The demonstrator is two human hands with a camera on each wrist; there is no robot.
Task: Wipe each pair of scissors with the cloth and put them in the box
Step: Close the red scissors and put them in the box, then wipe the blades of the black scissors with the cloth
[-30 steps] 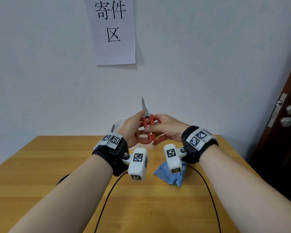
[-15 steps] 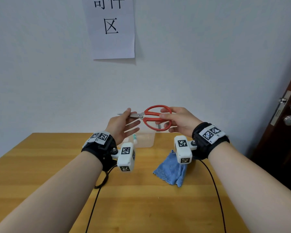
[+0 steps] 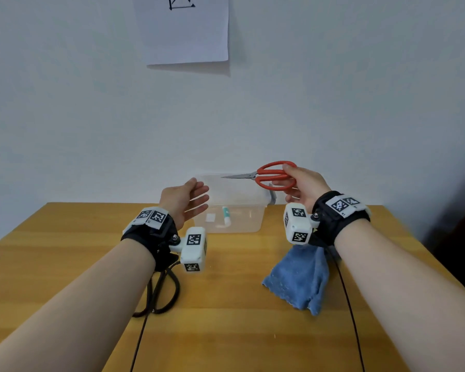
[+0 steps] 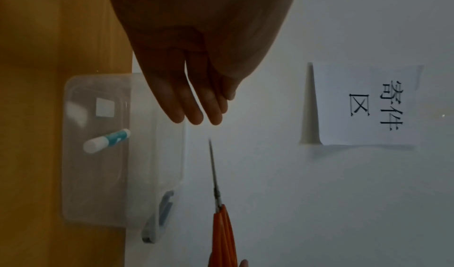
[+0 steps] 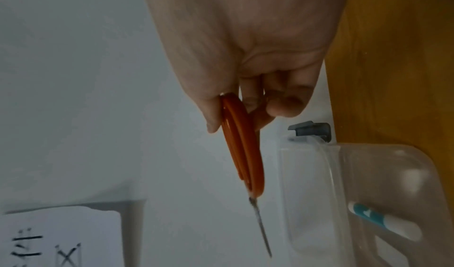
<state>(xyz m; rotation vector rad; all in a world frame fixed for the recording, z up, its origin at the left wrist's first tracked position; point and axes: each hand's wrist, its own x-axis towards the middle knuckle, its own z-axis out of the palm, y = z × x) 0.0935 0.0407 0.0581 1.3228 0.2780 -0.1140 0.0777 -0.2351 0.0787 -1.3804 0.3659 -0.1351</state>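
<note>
My right hand (image 3: 302, 185) grips the red handles of a pair of scissors (image 3: 269, 175), held level with the blades pointing left above the clear plastic box (image 3: 234, 226). The right wrist view shows the scissors (image 5: 242, 150) edge-on beside the box (image 5: 383, 174). My left hand (image 3: 185, 202) hovers left of the box with straight fingers and holds nothing; the blade tip (image 4: 212, 166) is apart from its fingertips (image 4: 194, 117). The blue cloth (image 3: 300, 280) lies crumpled on the table under my right wrist.
Inside the box lies a white and teal tube (image 3: 226, 214). A grey latch (image 3: 272, 196) sits at the box's right end. A black cord loop (image 3: 161, 294) lies on the wooden table (image 3: 65, 237). A paper sign (image 3: 183, 28) hangs on the wall.
The left hand let go of the blades and drew back to the left with straight fingers. The right hand carried the scissors to the right and over the box. The head view tilted down.
</note>
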